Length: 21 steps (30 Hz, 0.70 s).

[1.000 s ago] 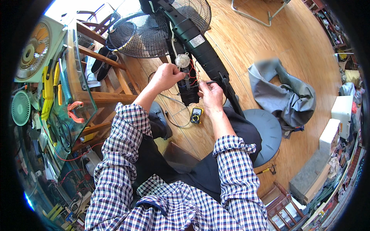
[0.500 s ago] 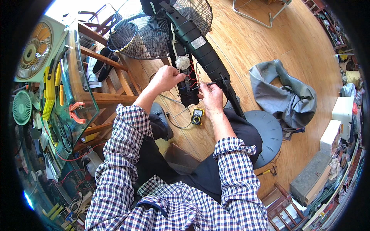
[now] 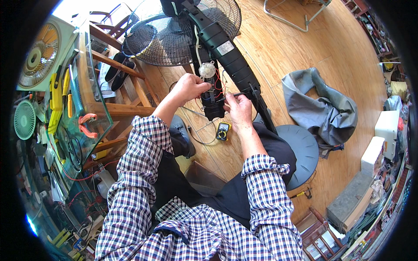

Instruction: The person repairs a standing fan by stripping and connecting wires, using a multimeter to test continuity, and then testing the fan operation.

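Before me a black standing fan's opened column (image 3: pixel 214 108) slopes down, its insides bare, with the long black cover half (image 3: pixel 228 54) beside it on the right. A round white geared motor (image 3: pixel 207 70) sits in the column, and thin red wires (image 3: pixel 218 80) loop out below it. My left hand (image 3: pixel 190 88) reaches in from the left just under the motor, thumb and fingers closed together; what lies between the tips is too small to make out. Opposite, my right hand (image 3: pixel 238 108) pinches a thin wire end near the red wires.
A yellow-and-black multimeter (image 3: pixel 223 131) lies on the wood floor below the column. The fan's wire cage (image 3: pixel 174 39) is beyond. To the left stands a glass-topped table (image 3: pixel 98 117) with an orange clamp (image 3: pixel 88 125). A round grey disc base (image 3: pixel 298 154) and grey cloth cover (image 3: pixel 320 106) lie right.
Both hands stay at nearly the same spot by the wires. The view has shifted very slightly; nothing else visibly differs.
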Each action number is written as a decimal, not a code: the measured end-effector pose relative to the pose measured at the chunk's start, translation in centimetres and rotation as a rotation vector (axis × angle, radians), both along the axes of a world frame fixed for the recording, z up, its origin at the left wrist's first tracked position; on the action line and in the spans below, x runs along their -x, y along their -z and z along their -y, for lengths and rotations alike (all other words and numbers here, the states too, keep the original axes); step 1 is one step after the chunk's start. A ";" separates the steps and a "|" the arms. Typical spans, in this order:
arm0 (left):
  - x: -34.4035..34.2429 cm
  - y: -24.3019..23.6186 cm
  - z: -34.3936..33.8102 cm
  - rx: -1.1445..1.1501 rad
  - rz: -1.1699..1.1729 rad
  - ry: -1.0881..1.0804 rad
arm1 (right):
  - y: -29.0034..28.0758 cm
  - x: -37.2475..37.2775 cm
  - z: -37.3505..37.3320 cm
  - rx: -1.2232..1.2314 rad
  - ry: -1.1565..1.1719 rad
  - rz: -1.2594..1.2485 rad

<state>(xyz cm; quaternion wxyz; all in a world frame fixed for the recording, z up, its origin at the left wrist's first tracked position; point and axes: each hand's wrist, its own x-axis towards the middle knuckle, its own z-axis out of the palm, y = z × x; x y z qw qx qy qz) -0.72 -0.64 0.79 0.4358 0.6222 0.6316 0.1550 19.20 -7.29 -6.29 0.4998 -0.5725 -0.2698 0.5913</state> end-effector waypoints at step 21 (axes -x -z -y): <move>-0.3 0.7 0.3 0.177 0.346 -0.176 | -0.5 0.3 0.0 -0.095 0.065 0.024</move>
